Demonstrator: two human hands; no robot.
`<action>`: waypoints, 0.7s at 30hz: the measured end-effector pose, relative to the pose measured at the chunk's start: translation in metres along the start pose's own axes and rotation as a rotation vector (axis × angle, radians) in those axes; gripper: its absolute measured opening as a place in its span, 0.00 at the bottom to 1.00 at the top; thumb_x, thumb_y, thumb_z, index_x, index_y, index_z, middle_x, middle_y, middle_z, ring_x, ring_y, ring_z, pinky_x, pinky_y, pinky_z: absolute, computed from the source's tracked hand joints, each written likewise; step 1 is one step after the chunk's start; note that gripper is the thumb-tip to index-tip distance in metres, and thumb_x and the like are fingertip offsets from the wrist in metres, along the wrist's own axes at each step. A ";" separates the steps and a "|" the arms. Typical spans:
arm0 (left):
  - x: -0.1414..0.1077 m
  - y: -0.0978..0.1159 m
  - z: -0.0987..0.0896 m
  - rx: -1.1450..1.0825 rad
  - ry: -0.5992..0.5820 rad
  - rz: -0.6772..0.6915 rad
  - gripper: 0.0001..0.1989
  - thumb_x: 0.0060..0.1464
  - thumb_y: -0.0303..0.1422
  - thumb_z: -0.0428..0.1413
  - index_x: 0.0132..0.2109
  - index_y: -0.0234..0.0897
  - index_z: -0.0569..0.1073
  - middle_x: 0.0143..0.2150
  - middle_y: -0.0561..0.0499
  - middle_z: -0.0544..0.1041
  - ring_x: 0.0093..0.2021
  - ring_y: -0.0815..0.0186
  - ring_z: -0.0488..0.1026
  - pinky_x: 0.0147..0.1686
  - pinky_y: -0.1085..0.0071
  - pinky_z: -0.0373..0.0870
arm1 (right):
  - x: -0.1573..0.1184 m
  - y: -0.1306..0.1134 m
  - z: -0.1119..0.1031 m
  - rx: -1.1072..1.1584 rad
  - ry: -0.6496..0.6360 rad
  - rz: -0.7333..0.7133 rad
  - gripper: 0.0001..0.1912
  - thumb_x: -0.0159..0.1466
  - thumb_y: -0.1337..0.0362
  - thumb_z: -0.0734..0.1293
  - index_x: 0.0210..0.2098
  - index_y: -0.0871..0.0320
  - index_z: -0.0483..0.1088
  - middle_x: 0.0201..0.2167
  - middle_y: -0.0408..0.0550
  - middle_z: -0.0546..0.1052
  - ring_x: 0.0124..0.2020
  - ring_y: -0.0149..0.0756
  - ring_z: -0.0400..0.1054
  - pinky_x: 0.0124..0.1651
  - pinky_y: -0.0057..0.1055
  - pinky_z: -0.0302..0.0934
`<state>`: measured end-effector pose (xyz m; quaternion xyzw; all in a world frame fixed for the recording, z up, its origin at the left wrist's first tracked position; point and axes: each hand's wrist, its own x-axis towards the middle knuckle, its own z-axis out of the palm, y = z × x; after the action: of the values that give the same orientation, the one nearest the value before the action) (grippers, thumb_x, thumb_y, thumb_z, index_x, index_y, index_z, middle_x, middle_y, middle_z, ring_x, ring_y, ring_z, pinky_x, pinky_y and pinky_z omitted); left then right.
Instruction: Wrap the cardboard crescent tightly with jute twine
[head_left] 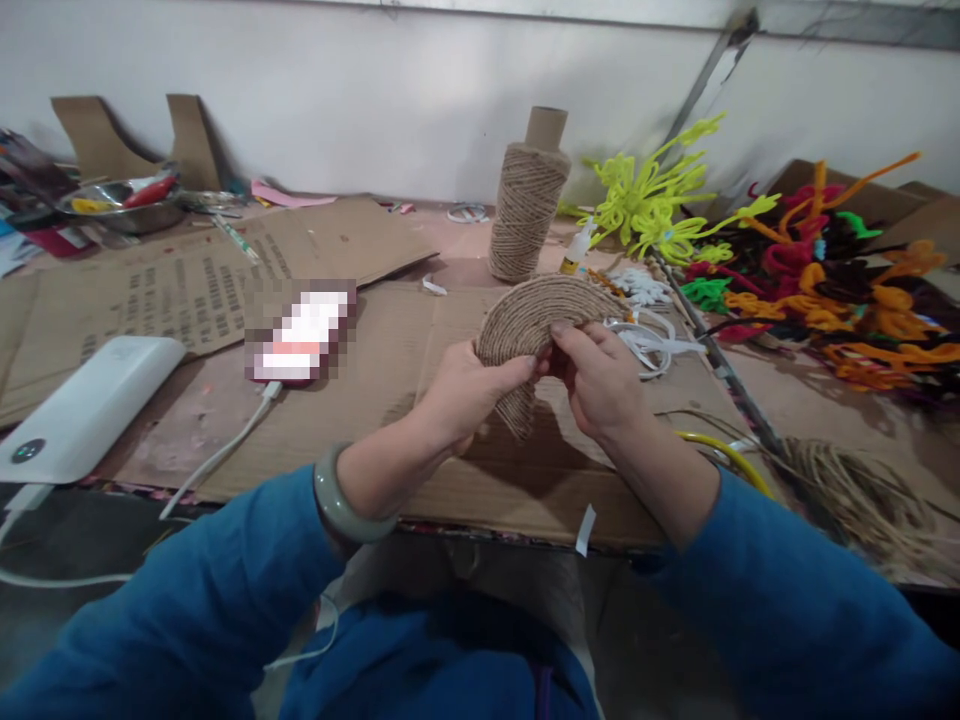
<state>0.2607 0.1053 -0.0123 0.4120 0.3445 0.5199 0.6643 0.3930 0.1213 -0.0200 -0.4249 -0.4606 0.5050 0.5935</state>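
Both hands hold a curved, arch-shaped piece of coiled jute twine [555, 303] above the cardboard on the table. My left hand [469, 395] grips its left part, thumb pressed on the ridged face and the other fingers behind. At the inner edge, my right hand [600, 375] is closed with thumb and forefinger pinched on the piece; the fingertips partly hide what lies between them. Behind the piece a spool of jute twine [525, 210] stands upright on its cardboard tube. A small glue bottle [577, 247] with a yellow label is just right of the spool.
Bright yellow-green pipe-cleaner flowers [652, 195] and a multicoloured pile of pipe-cleaner flowers [840, 290] lie at right. Loose twine [862, 495] is near the right edge. A phone [304, 330], its screen blurred, a white power bank [94, 405] and a metal bowl [127, 215] are at left.
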 end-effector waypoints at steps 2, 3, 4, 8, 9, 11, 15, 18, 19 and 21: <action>0.000 -0.001 0.000 -0.010 -0.004 -0.003 0.11 0.39 0.30 0.68 0.34 0.32 0.80 0.32 0.49 0.81 0.34 0.66 0.76 0.44 0.66 0.73 | 0.000 -0.001 0.001 0.008 0.007 -0.002 0.11 0.51 0.58 0.70 0.21 0.55 0.65 0.17 0.39 0.68 0.20 0.27 0.62 0.25 0.28 0.59; 0.000 -0.002 0.000 -0.016 -0.006 -0.003 0.12 0.39 0.30 0.68 0.34 0.32 0.80 0.33 0.49 0.81 0.35 0.66 0.76 0.44 0.66 0.72 | 0.000 -0.002 0.001 0.015 0.007 -0.003 0.11 0.50 0.58 0.70 0.21 0.55 0.65 0.17 0.38 0.68 0.20 0.27 0.62 0.25 0.28 0.59; 0.000 -0.003 0.000 -0.023 -0.010 -0.002 0.12 0.38 0.30 0.68 0.35 0.32 0.80 0.33 0.49 0.82 0.35 0.65 0.77 0.44 0.66 0.72 | -0.001 -0.003 0.002 0.020 0.006 0.000 0.11 0.50 0.58 0.70 0.20 0.55 0.65 0.17 0.38 0.68 0.19 0.27 0.61 0.25 0.28 0.58; 0.000 -0.003 0.001 -0.041 -0.032 -0.014 0.14 0.39 0.31 0.68 0.36 0.33 0.80 0.34 0.49 0.82 0.37 0.64 0.77 0.45 0.65 0.72 | 0.000 -0.005 0.003 0.001 0.008 0.007 0.12 0.49 0.58 0.70 0.20 0.55 0.62 0.16 0.38 0.66 0.19 0.27 0.60 0.25 0.29 0.58; -0.001 -0.003 0.002 -0.037 -0.032 -0.021 0.14 0.39 0.31 0.68 0.36 0.33 0.80 0.35 0.49 0.82 0.37 0.64 0.77 0.45 0.65 0.72 | 0.000 -0.004 0.003 -0.007 0.014 0.005 0.13 0.49 0.57 0.69 0.20 0.54 0.61 0.16 0.38 0.65 0.19 0.27 0.60 0.25 0.29 0.58; 0.000 -0.003 0.002 -0.029 -0.011 -0.028 0.14 0.38 0.31 0.68 0.36 0.32 0.79 0.34 0.49 0.82 0.37 0.64 0.77 0.45 0.64 0.72 | 0.001 -0.003 0.003 -0.014 0.019 0.012 0.15 0.50 0.56 0.70 0.19 0.54 0.60 0.17 0.38 0.64 0.19 0.27 0.60 0.24 0.29 0.58; 0.002 -0.003 0.000 -0.038 0.048 -0.008 0.12 0.38 0.28 0.66 0.35 0.33 0.79 0.32 0.50 0.81 0.34 0.66 0.76 0.44 0.66 0.72 | 0.000 0.000 0.004 0.010 -0.024 0.040 0.16 0.50 0.53 0.71 0.22 0.55 0.62 0.19 0.38 0.67 0.21 0.28 0.61 0.26 0.29 0.60; 0.002 -0.001 -0.001 -0.040 0.056 0.010 0.08 0.40 0.27 0.65 0.32 0.34 0.79 0.31 0.51 0.80 0.31 0.69 0.75 0.41 0.68 0.72 | -0.001 0.000 0.002 0.050 -0.087 0.037 0.13 0.51 0.54 0.71 0.24 0.55 0.66 0.21 0.39 0.69 0.23 0.27 0.62 0.28 0.28 0.61; 0.002 -0.001 -0.001 -0.037 0.057 0.010 0.07 0.40 0.27 0.65 0.32 0.34 0.79 0.30 0.52 0.80 0.31 0.69 0.74 0.40 0.69 0.72 | -0.002 0.000 0.002 0.059 -0.103 0.034 0.12 0.52 0.55 0.71 0.24 0.56 0.67 0.22 0.39 0.69 0.23 0.27 0.63 0.29 0.28 0.61; 0.001 -0.001 -0.001 -0.025 0.051 0.004 0.08 0.40 0.28 0.66 0.32 0.34 0.79 0.30 0.52 0.80 0.31 0.69 0.74 0.39 0.70 0.72 | -0.002 0.000 0.000 0.067 -0.102 0.017 0.11 0.52 0.57 0.71 0.24 0.56 0.67 0.22 0.39 0.70 0.24 0.27 0.64 0.29 0.27 0.61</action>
<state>0.2602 0.1069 -0.0133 0.3906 0.3541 0.5358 0.6595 0.3925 0.1198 -0.0206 -0.3822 -0.4695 0.5461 0.5790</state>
